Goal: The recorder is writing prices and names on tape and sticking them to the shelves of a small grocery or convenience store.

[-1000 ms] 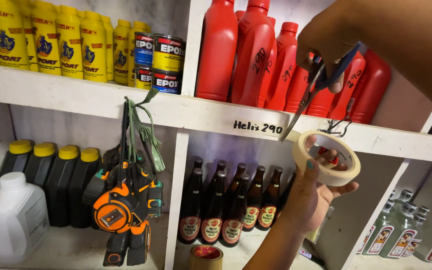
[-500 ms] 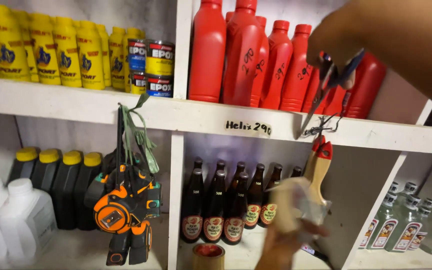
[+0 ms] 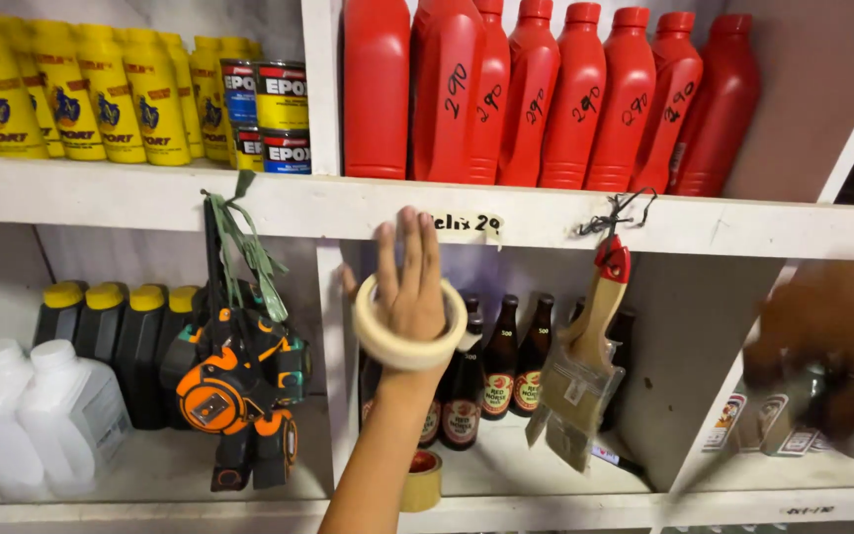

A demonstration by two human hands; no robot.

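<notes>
Pressing my left hand [image 3: 409, 287] flat against the shelf edge [image 3: 249, 203], fingers spread wide and straight up, I have the tape roll [image 3: 408, 341] slipped around my wrist like a bangle rather than pinched in my fingers as it was a second ago. My fingertips now cover the start of the paper label [image 3: 469, 223] stuck on the shelf edge, so the strip seems to be down and I am smoothing it.

My right hand [image 3: 822, 361] has dropped from up by the red bottles [image 3: 536, 94] to the lower right; it is blurred, and something dark seems to be in it, probably the scissors, but I cannot tell how it is closed.

The paintbrush [image 3: 585, 371] hangs from its string just right of the label, untouched. The orange tape measures [image 3: 234, 391] hang to my left, and a second roll [image 3: 422, 480] sits on the bottom shelf below my arm.
</notes>
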